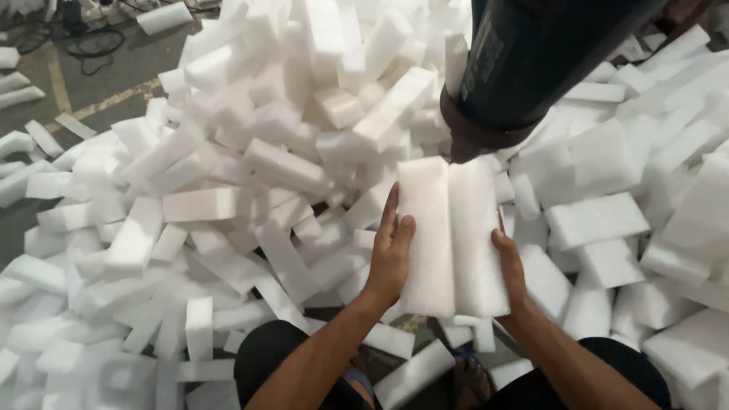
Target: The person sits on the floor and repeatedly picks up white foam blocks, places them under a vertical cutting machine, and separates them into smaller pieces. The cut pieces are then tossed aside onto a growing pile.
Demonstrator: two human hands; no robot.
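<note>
We see two white fibrous foam slabs (453, 237) pressed side by side (long edges touching, a seam between them), standing upright and tilted slightly back, raised above the heap of similar white blocks (250, 159) spread below.

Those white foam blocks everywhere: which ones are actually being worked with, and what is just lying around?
In hand:
- two foam slabs, pressed side by side
- left hand and right hand gripping them

Lying about:
- heap of foam blocks
- dark cylinder above
- cables on floor
</note>
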